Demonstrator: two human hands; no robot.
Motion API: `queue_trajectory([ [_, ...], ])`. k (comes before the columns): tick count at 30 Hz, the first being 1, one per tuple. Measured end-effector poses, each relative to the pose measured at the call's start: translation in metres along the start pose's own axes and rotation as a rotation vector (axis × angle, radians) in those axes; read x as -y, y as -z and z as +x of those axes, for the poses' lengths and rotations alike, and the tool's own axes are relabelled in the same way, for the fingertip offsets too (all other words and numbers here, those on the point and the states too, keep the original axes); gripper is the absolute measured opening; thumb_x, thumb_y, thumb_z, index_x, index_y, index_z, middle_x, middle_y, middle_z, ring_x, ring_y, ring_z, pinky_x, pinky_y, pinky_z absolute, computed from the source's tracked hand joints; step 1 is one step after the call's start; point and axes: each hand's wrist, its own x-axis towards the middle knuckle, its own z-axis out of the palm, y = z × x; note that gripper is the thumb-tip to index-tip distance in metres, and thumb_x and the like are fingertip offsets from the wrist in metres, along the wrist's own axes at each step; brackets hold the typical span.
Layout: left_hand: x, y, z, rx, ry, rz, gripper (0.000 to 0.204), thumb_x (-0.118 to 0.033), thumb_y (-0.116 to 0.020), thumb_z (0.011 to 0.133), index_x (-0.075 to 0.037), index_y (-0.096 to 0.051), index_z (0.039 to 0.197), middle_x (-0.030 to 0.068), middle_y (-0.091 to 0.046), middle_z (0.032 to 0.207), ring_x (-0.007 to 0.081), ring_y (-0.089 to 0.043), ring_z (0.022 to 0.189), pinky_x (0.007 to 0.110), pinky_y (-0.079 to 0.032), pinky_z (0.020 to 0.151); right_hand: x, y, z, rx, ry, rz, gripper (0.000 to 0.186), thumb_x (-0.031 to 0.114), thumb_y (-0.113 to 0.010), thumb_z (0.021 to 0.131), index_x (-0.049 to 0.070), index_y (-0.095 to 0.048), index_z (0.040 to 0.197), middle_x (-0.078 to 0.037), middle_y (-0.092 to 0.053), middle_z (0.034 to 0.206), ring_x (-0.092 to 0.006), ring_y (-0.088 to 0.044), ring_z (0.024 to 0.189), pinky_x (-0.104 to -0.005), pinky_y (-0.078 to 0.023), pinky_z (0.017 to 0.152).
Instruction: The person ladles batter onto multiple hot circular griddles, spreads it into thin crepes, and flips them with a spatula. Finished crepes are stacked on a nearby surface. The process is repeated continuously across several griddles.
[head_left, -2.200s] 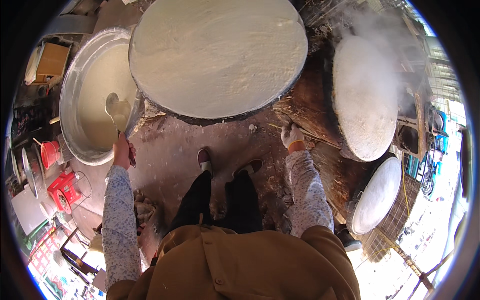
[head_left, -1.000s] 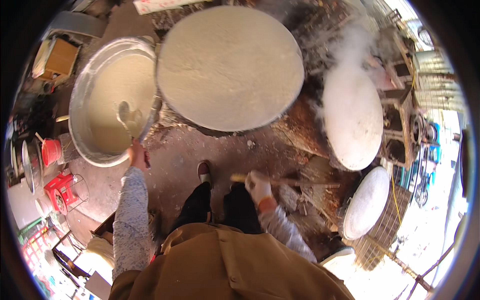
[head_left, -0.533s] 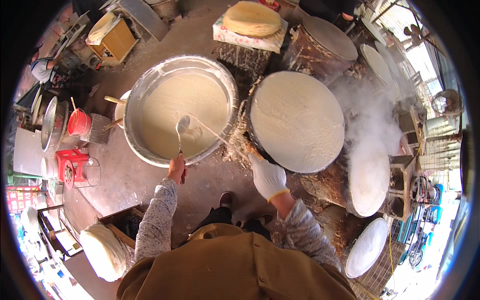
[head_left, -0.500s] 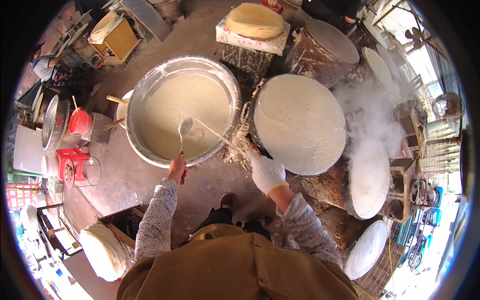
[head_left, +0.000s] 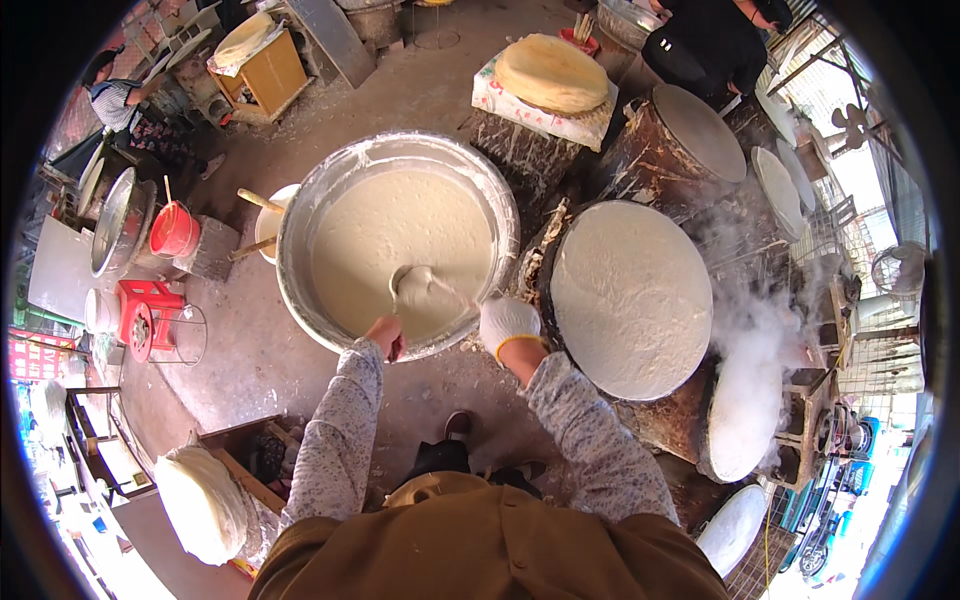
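My bare left hand (head_left: 387,338) is closed round the handle of a ladle (head_left: 408,286) at the near side of a large metal basin (head_left: 292,290). The ladle's bowl is at the surface of the pale batter (head_left: 390,215) that fills much of the basin. A white knit glove covers my right hand (head_left: 509,322), which is closed on a thin stick (head_left: 462,298) by the basin's right rim. The stick's far end reaches toward the ladle and is blurred. To the right, a round griddle (head_left: 632,300) carries a pale, bubbly layer of batter.
Steam rises over another round griddle (head_left: 748,410) at the right. Stacked flat pancakes (head_left: 552,74) lie on a cloth-covered stand beyond the basin. A red stool (head_left: 150,310) and red bucket (head_left: 175,232) stand left. People (head_left: 705,45) are at the far right and far left.
My gloved right hand has moved left from beside the griddle to the basin's rim, bringing the stick along. The ladle is lower and nearer the basin's near side. The whole view has shifted.
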Motion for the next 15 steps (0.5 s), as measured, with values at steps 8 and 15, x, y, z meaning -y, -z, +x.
queue_trajectory([
  [8, -0.044, -0.039, -0.09, 0.688, 0.512, -1.582, 0.04, -0.036, -0.044, 0.101, -0.011, -0.038, 0.07, -0.0041, -0.038, 0.055, 0.0094, -0.041, 0.045, 0.025, -0.039, 0.043, -0.029, -0.011, -0.081, 0.07, 0.069, 0.449, 0.034, 0.024, -0.054, 0.09, 0.007, -0.067, 0.116, -0.023, -0.068, 0.099, -0.0394, -0.067, 0.094, -0.0471, -0.053, 0.083],
  [15, -0.166, -0.008, -0.225, 0.817, -0.076, -1.119, 0.037, -0.04, -0.042, 0.104, -0.006, -0.05, 0.091, -0.0032, -0.041, 0.064, 0.0049, -0.036, 0.043, 0.019, -0.031, 0.036, -0.008, 0.09, -0.121, -0.119, 0.258, 1.01, 0.034, 0.014, -0.056, 0.094, 0.004, -0.062, 0.125, -0.013, -0.066, 0.067, -0.0187, -0.065, 0.056, -0.0316, -0.052, 0.056],
])
